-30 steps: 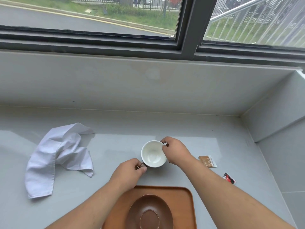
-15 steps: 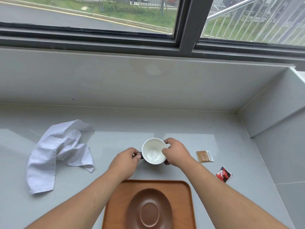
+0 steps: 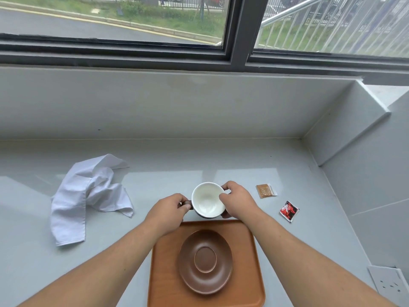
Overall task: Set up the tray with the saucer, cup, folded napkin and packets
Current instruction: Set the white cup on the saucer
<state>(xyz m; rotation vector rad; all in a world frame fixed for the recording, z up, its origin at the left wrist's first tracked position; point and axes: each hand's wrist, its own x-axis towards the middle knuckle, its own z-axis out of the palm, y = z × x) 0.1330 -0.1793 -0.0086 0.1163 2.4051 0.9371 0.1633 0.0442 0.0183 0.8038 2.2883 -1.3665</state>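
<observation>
Glazed ceramic, white inside and dark brown outside, the cup (image 3: 207,200) sits between both hands just beyond the far edge of the tray (image 3: 247,284). I cannot tell whether its foot touches the bench (image 3: 155,173) or hangs just clear of it. The left hand (image 3: 169,210) has its grip narrowed to a pinch on the small handle at the cup's left side. The right hand (image 3: 238,201) curls its grip round the far and right wall, with the thumb at the rim.

The cup looks empty, so it is probably light, and it is stiff all through. The glaze is likely slick and the rim would chip on a hard knock. The handle is the sure place to hold, and the second hand on the wall keeps the cup from swinging.

The saucer (image 3: 205,261) already lies in the middle of the tray, its raised ring bare. The cup's foot should come down level inside that ring, and softly, as hard meets hard.

The white napkin (image 3: 88,196) lies crumpled well to the left. It is limp cloth, best taken by its corners and smoothed flat before folding. The brown packet (image 3: 266,191) and the red packet (image 3: 288,211) lie flat to the right, near each other but apart. They are thin and light, and likely to skid on the smooth bench, so each wants a fingertip pinch at one edge
</observation>
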